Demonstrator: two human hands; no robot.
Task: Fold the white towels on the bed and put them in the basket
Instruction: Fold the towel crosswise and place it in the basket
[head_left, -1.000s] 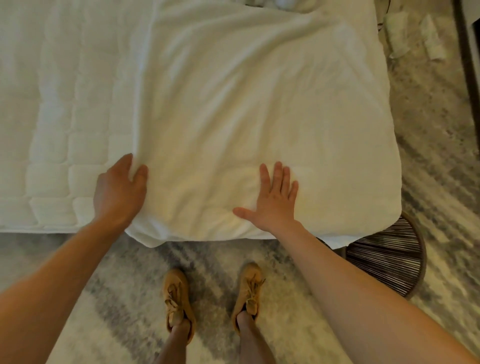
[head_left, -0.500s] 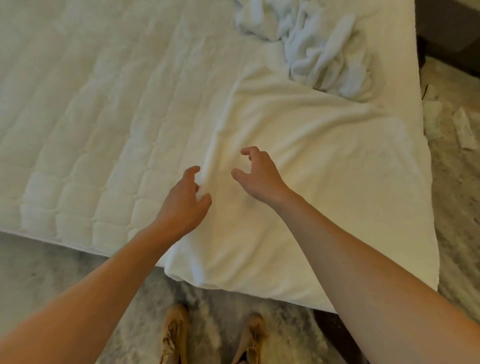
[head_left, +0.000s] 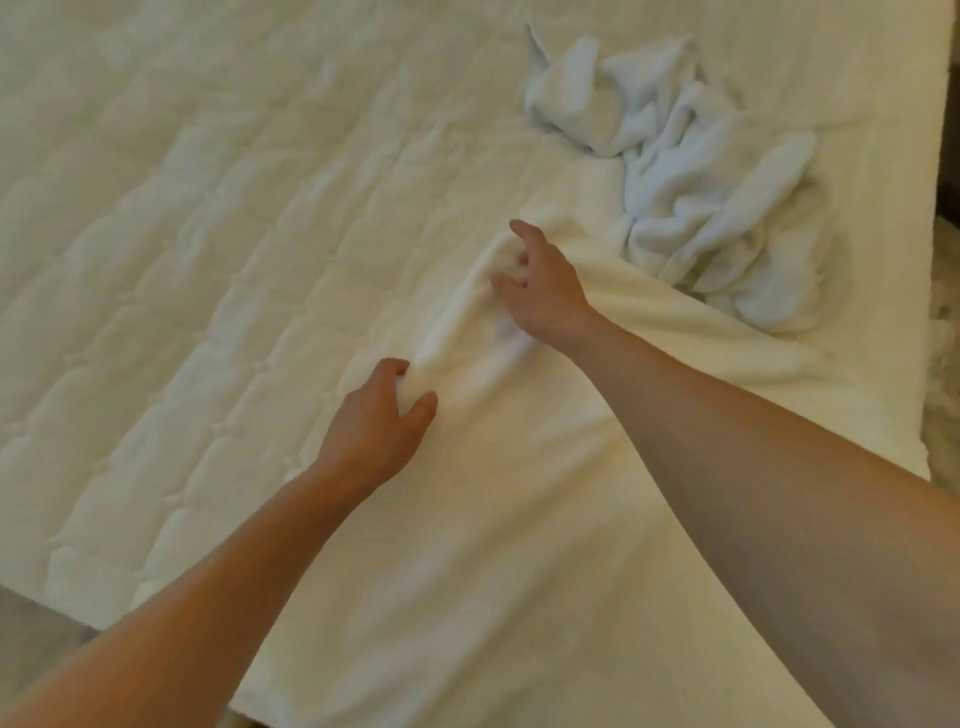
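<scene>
A large white towel (head_left: 519, 545) lies spread over the near right part of the bed. My left hand (head_left: 379, 421) pinches its left edge between thumb and curled fingers. Farther up the same edge, my right hand (head_left: 540, 291) grips a bunched fold of the towel, which rises in a ridge between the two hands. A heap of crumpled white towels (head_left: 701, 192) lies beyond the right hand, at the bed's far right. The basket is out of view.
The quilted white mattress (head_left: 182, 234) stretches to the left and back. Its near edge runs at the lower left, with floor (head_left: 31, 639) below. At the far right the bed ends, with patterned carpet (head_left: 943, 364) beyond.
Both hands left the near edge of the towel, reached farther up its left edge, and closed on the cloth, bunching it. The view tilted up; the feet and basket dropped out of sight.
</scene>
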